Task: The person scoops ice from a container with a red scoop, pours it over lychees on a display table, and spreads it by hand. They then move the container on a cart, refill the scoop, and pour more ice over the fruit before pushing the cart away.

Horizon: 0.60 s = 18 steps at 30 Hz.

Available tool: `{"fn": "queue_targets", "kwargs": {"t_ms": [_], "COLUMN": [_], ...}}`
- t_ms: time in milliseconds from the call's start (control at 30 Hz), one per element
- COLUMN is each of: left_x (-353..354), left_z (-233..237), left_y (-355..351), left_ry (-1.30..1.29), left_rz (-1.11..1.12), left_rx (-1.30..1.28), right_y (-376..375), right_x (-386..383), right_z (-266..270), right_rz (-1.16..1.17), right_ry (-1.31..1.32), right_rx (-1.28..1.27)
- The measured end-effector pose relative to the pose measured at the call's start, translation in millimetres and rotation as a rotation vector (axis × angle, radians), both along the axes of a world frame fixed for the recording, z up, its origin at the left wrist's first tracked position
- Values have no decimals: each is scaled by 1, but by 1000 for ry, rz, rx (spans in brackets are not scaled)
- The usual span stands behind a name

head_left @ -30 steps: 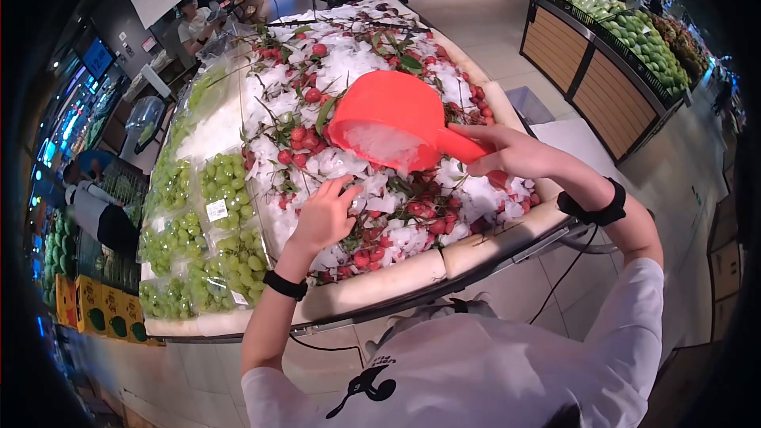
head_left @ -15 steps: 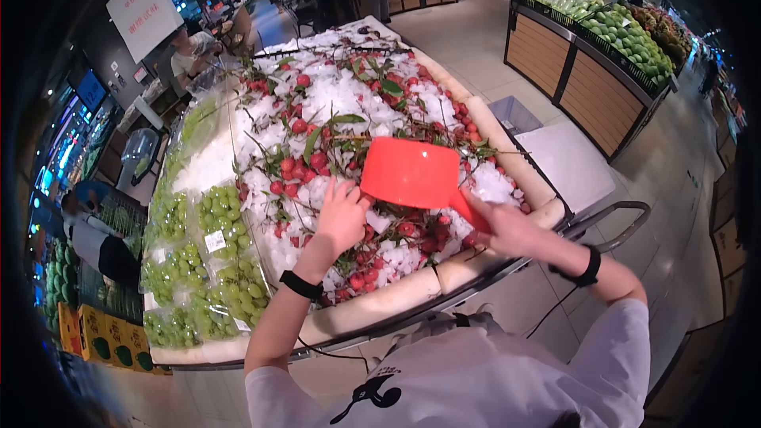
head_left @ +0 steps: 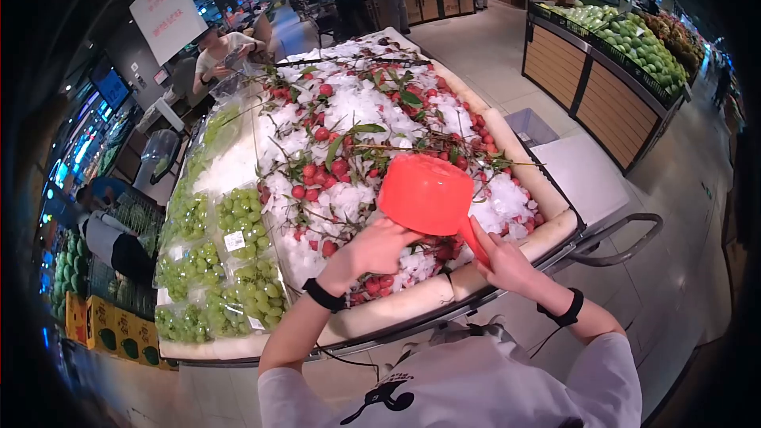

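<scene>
My right hand [head_left: 505, 264] is wrapped round the handle of a red plastic scoop [head_left: 426, 192]. The scoop is tilted over the display, and ice shows at its upper rim. My left hand [head_left: 376, 249] is at the lower left side of the scoop, with its fingers partly behind it; what they hold, if anything, is hidden. Beneath and around both hands lie red lychees [head_left: 339, 167] with leaves and twigs, mixed with crushed ice [head_left: 355, 105]. Bagged green grapes [head_left: 242, 218] lie on the display's left side.
A pale padded edge [head_left: 507, 139] borders the display. A metal handle [head_left: 626, 250] juts out at the right, near a white lid [head_left: 587, 162]. A person [head_left: 222, 55] stands at the far left corner; a wooden fruit stand [head_left: 590, 83] is at the right.
The scoop has tilted and shifted slightly down and right in view. My left hand has moved right, up against the scoop. The whole view has shifted a little.
</scene>
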<state>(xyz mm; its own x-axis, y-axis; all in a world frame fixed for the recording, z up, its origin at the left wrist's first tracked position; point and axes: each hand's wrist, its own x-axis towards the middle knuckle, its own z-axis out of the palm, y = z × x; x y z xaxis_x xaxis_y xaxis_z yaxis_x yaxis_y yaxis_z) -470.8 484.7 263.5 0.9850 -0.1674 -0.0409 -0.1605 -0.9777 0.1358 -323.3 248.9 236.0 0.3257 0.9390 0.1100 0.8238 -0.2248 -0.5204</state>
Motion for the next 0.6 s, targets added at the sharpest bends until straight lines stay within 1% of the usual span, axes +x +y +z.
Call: {"fn": "queue_targets", "kwargs": {"t_ms": [33, 100, 133, 200, 233, 267, 333, 367, 400, 467, 500, 533, 600], "left_x": [4, 15, 20, 34, 40, 44, 50, 49, 50, 50, 51, 52, 55], "left_z": [-5, -15, -21, -40, -48, -56, -81, -71, -60, -45, -43, -41, -11], "left_y": [-9, -23, -29, -32, -32, -31, -21, -21, -23, -20, -15, -9, -5], "left_ry": [91, 56, 18, 44, 2, -41, -307, -189, -68, -22, -86, -90, -37], "left_rz": [32, 36, 27, 110, 136, 163, 109, 133, 142, 124, 128, 115, 175], "left_rx": [-53, -43, -33, 56, 61, 71, 126, 106, 77, 39, 15, -21, -78], "right_y": [2, 7, 6, 9, 7, 7, 7, 6, 6, 4, 2, 2, 0], "right_x": [-2, -3, -2, 1, -2, -3, 4, 7, 10, 23, 23, 29, 42], "right_z": [-1, -2, -3, 1, 14, 18, 9, 8, 7, 9, 26, 33, 44], "right_rz": [-6, -12, 2, -49, -89, -108, -95, -81, -93, -83, -202, -224, -230], "right_ry": [13, 90, 93, 341, 432, 625, 727, 849, 847, 908, 1067, 1063, 1436], "right_rx": [36, 150, 152, 171, 82, 56, 144, 177, 175, 231, 169, 179, 286]}}
